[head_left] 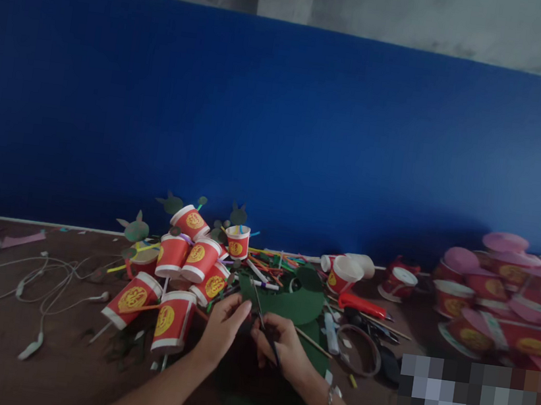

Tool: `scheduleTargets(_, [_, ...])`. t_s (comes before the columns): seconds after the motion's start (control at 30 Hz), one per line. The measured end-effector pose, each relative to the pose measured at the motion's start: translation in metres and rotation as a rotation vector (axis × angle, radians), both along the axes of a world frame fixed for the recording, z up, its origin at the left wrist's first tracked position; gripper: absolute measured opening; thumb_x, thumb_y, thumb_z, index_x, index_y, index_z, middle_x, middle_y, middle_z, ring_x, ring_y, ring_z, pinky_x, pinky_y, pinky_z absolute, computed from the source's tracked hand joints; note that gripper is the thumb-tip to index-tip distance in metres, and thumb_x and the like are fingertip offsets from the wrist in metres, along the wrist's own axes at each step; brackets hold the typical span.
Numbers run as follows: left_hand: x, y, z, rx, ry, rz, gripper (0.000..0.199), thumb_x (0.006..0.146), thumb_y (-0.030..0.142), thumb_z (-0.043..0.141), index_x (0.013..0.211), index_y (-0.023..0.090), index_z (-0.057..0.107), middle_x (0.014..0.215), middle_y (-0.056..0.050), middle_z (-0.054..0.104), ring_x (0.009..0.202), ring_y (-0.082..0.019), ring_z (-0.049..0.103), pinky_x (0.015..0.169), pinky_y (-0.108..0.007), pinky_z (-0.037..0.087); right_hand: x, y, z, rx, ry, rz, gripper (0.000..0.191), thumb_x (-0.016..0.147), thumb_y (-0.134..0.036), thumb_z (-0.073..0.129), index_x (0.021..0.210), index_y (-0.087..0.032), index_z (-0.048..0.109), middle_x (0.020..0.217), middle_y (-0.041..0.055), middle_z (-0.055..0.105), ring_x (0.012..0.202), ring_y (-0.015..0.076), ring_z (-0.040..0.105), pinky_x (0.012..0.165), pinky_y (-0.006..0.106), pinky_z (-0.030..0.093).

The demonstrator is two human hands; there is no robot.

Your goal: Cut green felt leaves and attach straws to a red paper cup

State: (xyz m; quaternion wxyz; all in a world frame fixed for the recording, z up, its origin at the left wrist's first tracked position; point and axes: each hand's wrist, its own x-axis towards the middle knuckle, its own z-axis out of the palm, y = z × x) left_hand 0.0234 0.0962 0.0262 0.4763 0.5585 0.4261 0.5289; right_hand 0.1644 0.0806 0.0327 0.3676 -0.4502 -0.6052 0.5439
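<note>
My left hand (225, 326) pinches a small piece of dark green paper (246, 287) between thumb and fingers. In my right hand (284, 347) is a pair of scissors (258, 300), its blades pointing up and away, close beside the paper's right edge. Whether the blades touch the paper is hard to make out. Beyond my hands lies a larger sheet of dark green paper (299, 305). To the left of my left hand is a pile of red and white paper cups (203, 259), several with sticks and green paper animal shapes (137, 230) attached.
Colourful pipe cleaners or straws (274, 268) lie at the back. On the right are a red glue gun (364, 306), a roll of tape (360, 350) and cups with pink paper (498, 292). White earphones (47, 286) lie tangled at the left. A blue panel (281, 124) rises behind the table.
</note>
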Motion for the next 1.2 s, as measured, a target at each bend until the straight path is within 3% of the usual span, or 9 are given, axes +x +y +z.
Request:
scheduleTargets(0.53, [-0.0021, -0.0002, -0.0002, 0.035, 0.067, 0.019, 0.030, 0.078, 0.038, 0.051, 0.057, 0.019, 0.041, 0.057, 0.005, 0.037, 0.056, -0.011, 0.036, 0.054, -0.022, 0.031, 0.0020, -0.0004, -0.0022, 0.010, 0.018, 0.022, 0.033, 0.067, -0.047, 0.064, 0.069, -0.017, 0.049, 0.043, -0.0071, 0.049, 0.034, 0.0066, 0.045, 0.035, 0.017, 0.035])
scheduleTargets(0.9, [-0.0037, 0.0005, 0.0004, 0.038, 0.077, 0.010, 0.027, 0.077, 0.040, 0.051, 0.062, 0.018, 0.049, 0.059, 0.003, 0.046, 0.059, -0.013, 0.042, 0.056, -0.023, 0.035, 0.0033, -0.0007, -0.0003, -0.007, -0.007, 0.030, 0.032, 0.068, -0.046, 0.062, 0.067, -0.017, 0.049, 0.041, -0.0080, 0.047, 0.032, 0.0059, 0.043, 0.033, 0.016, 0.032])
scheduleTargets(1.2, [-0.0029, 0.0000, 0.0002, 0.050, 0.083, 0.034, 0.028, 0.079, 0.038, 0.050, 0.060, 0.019, 0.043, 0.057, 0.005, 0.038, 0.058, -0.012, 0.039, 0.055, -0.023, 0.034, 0.0001, -0.0015, 0.0018, 0.000, 0.010, 0.021, 0.035, 0.066, -0.049, 0.062, 0.069, -0.017, 0.049, 0.042, -0.0071, 0.048, 0.033, 0.0066, 0.044, 0.034, 0.017, 0.033])
